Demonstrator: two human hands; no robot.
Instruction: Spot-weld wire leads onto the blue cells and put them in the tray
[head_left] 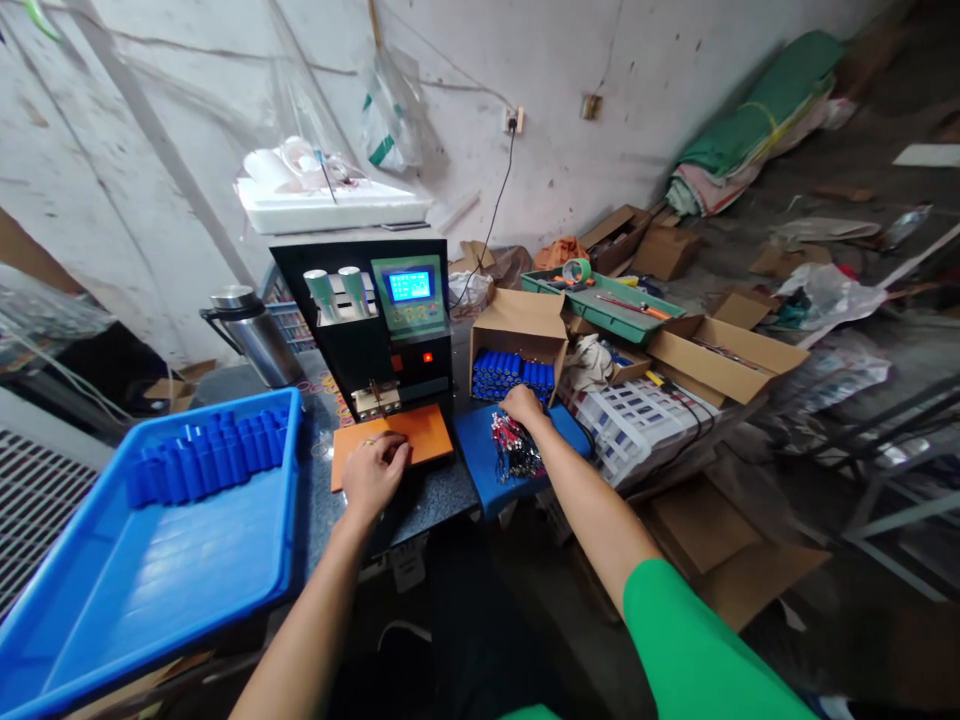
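My left hand (373, 472) rests on the orange board (427, 437) in front of a black spot welder (409, 345) with a lit blue display. Its fingers are curled together, and what they may hold is hidden. Further right, my right hand (523, 405) reaches to the front of a cardboard box with stacked blue battery cells (502, 368). Those fingers are bent closed just above a bundle of red and black wires (516, 450) lying on a blue surface (474, 440); anything between them is too small to make out.
On the left stands a blue tray (289, 500) with a row of blue battery packs (217, 455). A steel jug (255, 335) is behind it. At the right are a white plastic basket (637, 425), a green tool tray (622, 312) and an open carton (720, 350).
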